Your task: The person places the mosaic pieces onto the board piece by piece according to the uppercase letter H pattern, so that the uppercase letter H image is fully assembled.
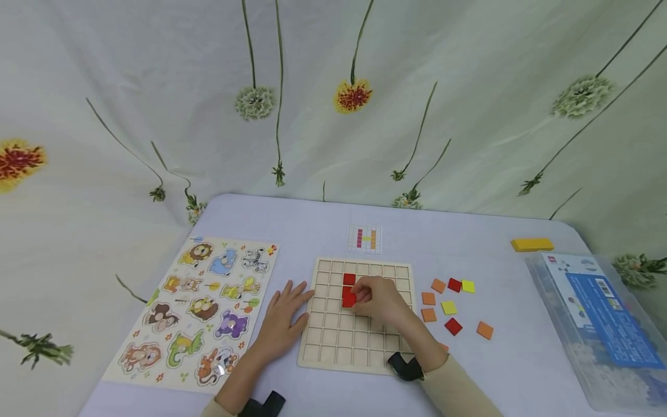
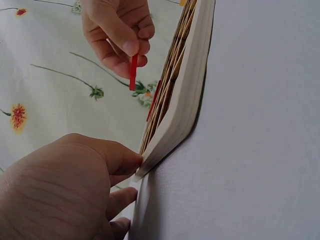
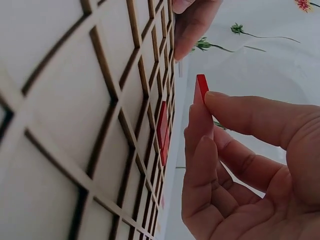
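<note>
A wooden grid board (image 1: 325, 353) lies on the table, with red tiles (image 3: 162, 125) set in cells of one column. Just above the board, my right hand (image 1: 383, 298) pinches a red square tile (image 3: 201, 89) between thumb and fingers, the tile clear of the grid in the right wrist view. My left hand (image 1: 283, 318) lies spread beside the board's left edge. Its thumb (image 2: 125, 157) touches the board's rim in the left wrist view, and the fingers are fairly straight. Beyond the board is a small pattern card (image 1: 365, 239) showing coloured squares.
Loose orange, red and yellow tiles (image 1: 449, 307) lie right of the board. An animal puzzle board (image 1: 208, 313) is at the left. A clear plastic box (image 1: 599, 330) with a blue label stands at the right, a yellow block (image 1: 531, 245) behind it. Floral cloth hangs behind.
</note>
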A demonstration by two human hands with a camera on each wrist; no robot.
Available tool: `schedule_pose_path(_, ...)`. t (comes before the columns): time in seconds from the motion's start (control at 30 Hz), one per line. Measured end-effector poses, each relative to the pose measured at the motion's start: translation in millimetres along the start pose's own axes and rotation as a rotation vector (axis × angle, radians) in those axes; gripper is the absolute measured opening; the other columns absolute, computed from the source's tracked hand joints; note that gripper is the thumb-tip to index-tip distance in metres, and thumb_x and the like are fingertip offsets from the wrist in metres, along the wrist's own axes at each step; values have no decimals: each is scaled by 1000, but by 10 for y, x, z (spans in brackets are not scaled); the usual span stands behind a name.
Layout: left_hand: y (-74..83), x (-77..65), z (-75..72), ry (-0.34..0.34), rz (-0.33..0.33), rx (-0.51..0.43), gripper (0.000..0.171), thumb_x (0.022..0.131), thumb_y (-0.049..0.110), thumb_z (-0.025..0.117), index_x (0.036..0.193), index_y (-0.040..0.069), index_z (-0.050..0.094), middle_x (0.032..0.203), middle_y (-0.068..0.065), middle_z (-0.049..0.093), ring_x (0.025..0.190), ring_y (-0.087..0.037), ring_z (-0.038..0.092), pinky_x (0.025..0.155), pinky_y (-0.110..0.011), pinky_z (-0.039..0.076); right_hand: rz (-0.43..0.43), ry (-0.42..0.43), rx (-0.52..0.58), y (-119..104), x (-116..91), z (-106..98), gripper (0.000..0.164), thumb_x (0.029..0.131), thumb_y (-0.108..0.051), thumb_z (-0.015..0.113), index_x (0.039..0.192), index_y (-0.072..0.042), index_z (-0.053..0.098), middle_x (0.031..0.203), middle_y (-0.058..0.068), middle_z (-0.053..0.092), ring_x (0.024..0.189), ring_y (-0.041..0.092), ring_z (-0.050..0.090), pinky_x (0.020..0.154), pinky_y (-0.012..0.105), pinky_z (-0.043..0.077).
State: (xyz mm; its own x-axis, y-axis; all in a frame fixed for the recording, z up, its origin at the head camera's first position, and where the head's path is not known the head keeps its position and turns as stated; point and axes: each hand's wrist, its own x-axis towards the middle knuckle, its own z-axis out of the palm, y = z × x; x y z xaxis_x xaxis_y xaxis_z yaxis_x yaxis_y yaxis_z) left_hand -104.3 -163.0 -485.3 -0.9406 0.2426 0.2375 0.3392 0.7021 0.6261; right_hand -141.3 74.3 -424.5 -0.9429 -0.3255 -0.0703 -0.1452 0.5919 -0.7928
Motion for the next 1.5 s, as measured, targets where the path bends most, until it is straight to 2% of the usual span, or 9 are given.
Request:
schedule_pose_path(0.23, 8, 5, -5, -29, -33, -27, 46, 91, 9, 60, 137, 8, 56, 152, -15, 43, 148, -41, 22, 120, -58, 11, 19, -25, -51, 22, 24, 41, 16, 76, 0, 76, 88, -3, 68, 75, 1, 59, 70, 13, 54, 63, 23, 47)
schedule_pose_path(0.57, 16, 19, 7, -5, -9, -7, 46, 89, 8, 60, 135, 6, 57, 150, -17, 45, 146, -44, 25, 118, -61, 14, 30, -26, -134, 16, 53, 82, 15, 76, -3, 77, 87, -6, 67, 67, -1, 55, 65, 13, 50, 58, 24, 42)
schedule_pose_path(0.93, 40, 26, -1, -15, -11, 5, 46, 90, 9, 59, 136, 8, 56, 151, -16, 45, 146, -43, 24, 117, -62, 13, 33, -29, -131, -4, 36, 40, 18, 75, -3, 78, 89, -4, 67, 67, -2, 57, 63, 13, 51, 56, 24, 42)
schedule_pose_path(1.07, 55, 30, -3, -11, -5, 9, 46, 90, 9, 59, 136, 8, 56, 150, -16, 45, 146, -44, 25, 117, -63, 14, 34, -12, -110, -9, 21, -39, 18, 75, -3, 77, 90, -5, 68, 68, -2, 58, 62, 12, 52, 56, 24, 43)
schedule_pose_path(1.23, 43, 24, 3, -2, -4, 8, 46, 90, 8, 59, 136, 7, 57, 150, -17, 45, 145, -44, 26, 117, -62, 14, -23, 2, -56, 40, -24, -207, 21, 78, -5, 77, 98, -5, 70, 77, -3, 62, 70, 11, 55, 63, 23, 47)
schedule_pose_path(1.37, 33, 9, 7, -1, -8, 9, 46, 89, 8, 60, 135, 6, 57, 150, -17, 45, 145, -44, 26, 117, -62, 14, -65, 37, -15, 119, -119, -419, 26, 83, -9, 76, 107, -5, 69, 87, 0, 67, 78, 11, 59, 70, 23, 51)
schedule_pose_path(1.5, 30, 1, 0, -11, -23, 0, 46, 90, 9, 60, 136, 7, 57, 151, -16, 44, 146, -42, 24, 118, -61, 13, -79, 118, 7, 219, -248, -683, 30, 84, -11, 75, 113, -4, 68, 96, 8, 70, 83, 14, 63, 74, 25, 53)
